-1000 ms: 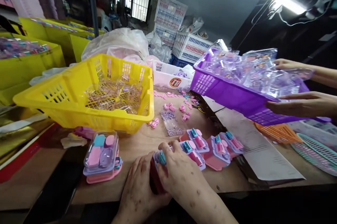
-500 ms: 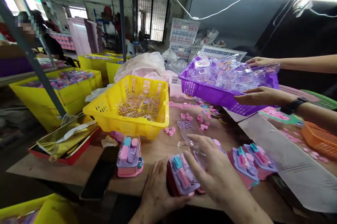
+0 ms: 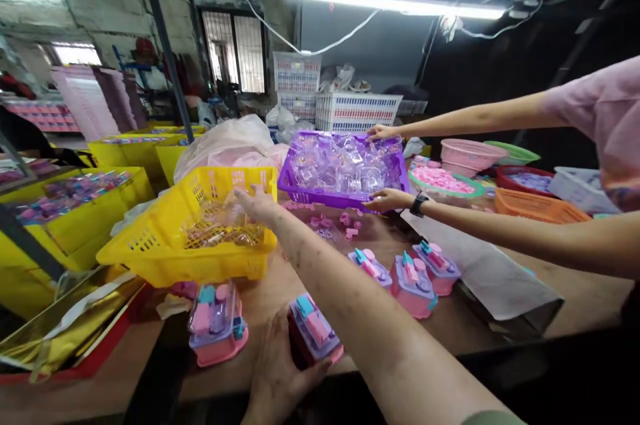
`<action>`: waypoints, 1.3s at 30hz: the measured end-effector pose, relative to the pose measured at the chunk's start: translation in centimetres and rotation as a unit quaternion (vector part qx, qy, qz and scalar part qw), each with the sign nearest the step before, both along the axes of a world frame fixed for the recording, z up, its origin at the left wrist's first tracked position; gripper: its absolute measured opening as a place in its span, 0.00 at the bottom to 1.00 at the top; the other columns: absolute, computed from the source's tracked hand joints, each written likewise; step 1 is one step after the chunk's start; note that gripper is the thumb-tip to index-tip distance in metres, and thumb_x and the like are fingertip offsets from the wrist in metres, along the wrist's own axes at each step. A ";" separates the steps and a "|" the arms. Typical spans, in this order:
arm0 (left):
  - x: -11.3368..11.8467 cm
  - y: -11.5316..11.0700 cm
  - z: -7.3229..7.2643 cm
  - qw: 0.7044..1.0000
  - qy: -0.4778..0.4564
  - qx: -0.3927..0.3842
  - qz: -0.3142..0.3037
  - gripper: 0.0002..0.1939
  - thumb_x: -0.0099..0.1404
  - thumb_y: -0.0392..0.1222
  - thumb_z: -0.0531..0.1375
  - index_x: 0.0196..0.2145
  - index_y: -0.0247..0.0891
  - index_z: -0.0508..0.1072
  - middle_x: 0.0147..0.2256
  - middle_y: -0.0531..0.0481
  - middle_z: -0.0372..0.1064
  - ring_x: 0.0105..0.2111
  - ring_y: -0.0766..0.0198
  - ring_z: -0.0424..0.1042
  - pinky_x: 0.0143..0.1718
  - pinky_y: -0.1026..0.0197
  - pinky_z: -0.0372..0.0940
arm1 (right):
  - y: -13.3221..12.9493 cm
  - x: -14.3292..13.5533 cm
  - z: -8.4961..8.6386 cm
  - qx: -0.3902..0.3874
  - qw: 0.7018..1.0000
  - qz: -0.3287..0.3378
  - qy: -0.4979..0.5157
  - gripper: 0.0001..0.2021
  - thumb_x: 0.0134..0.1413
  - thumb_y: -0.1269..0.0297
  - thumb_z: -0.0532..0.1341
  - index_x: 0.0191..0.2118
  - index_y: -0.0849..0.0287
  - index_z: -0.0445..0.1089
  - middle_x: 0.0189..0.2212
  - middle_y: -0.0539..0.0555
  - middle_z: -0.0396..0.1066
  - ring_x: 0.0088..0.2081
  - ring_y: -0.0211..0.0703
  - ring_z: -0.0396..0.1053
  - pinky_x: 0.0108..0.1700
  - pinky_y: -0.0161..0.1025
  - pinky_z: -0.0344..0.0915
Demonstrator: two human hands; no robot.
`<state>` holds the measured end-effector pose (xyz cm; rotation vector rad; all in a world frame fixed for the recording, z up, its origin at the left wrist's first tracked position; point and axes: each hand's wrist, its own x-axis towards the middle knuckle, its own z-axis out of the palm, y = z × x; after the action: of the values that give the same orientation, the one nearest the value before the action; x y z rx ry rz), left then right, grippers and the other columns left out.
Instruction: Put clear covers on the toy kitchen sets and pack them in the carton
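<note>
My left hand [image 3: 283, 362] is wrapped round the left side of a pink and lilac toy box [image 3: 314, 328] near the table's front edge. My right hand [image 3: 253, 204] reaches over the right rim of the yellow basket [image 3: 200, 265]; clear plastic pieces [image 3: 220, 222] lie below and beside its fingers, and one seems to be in its grip. Left of my left hand, another toy box [image 3: 216, 325] stands under a clear cover. Three more boxes stand to the right of my forearm, one of them [image 3: 413, 282] in the middle.
Another person's hands [image 3: 390, 200] hold a purple basket [image 3: 325, 198] of clear plastic pieces over the table's back. Small pink parts [image 3: 350, 224] lie before it. A white board [image 3: 480, 265], an orange basket [image 3: 540, 205] and a red tray [image 3: 100, 352] are at the sides.
My right hand has gone from the toy box to the yellow basket. The purple basket has moved left and lower beside it. My left hand stays at the box; the view has turned right.
</note>
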<state>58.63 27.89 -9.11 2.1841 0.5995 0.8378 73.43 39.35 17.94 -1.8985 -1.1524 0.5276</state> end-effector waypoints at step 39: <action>0.6 0.1 -0.2 1.000 0.002 -0.003 0.026 0.51 0.68 0.55 0.72 0.78 0.45 0.51 0.71 0.32 0.62 0.71 0.35 0.68 0.69 0.29 0.70 | -30.3 4.8 -13.2 0.044 0.938 -0.141 -0.313 0.20 0.74 0.52 0.63 0.65 0.49 0.72 0.60 0.60 0.78 0.56 0.60 0.80 0.57 0.58 0.81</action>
<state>59.18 27.99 -9.33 2.1745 0.6629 0.8573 78.19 9.03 4.78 -2.1715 -1.2250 -0.3131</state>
